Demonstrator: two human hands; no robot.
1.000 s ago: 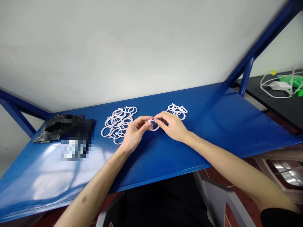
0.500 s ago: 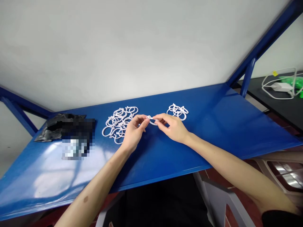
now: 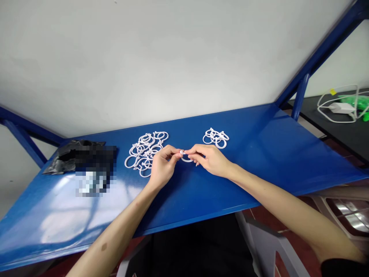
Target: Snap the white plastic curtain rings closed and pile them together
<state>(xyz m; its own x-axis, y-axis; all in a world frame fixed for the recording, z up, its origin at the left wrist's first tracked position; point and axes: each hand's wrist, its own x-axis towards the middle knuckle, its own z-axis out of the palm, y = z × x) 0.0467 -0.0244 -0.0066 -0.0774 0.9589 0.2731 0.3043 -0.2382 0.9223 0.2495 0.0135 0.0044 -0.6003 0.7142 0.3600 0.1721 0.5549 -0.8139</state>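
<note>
Both my hands meet over the middle of the blue table [image 3: 259, 161] and pinch one white plastic ring [image 3: 186, 156] between them. My left hand [image 3: 162, 167] grips its left end with thumb and forefinger. My right hand [image 3: 210, 158] pinches the right end. A large pile of white rings [image 3: 144, 152] lies just left of my left hand. A smaller cluster of white rings [image 3: 216, 137] lies behind my right hand.
A black plastic bag [image 3: 67, 156] with a blurred patch lies at the table's left. A blue frame post [image 3: 300, 96] rises at the right. Beyond it a dark table holds a white cable and charger [image 3: 338, 107]. A grey chair [image 3: 265, 242] stands below.
My hands have sunk slightly toward the table with the ring. Their pinch on its ends has tightened, so less of the ring hangs below my fingers.
</note>
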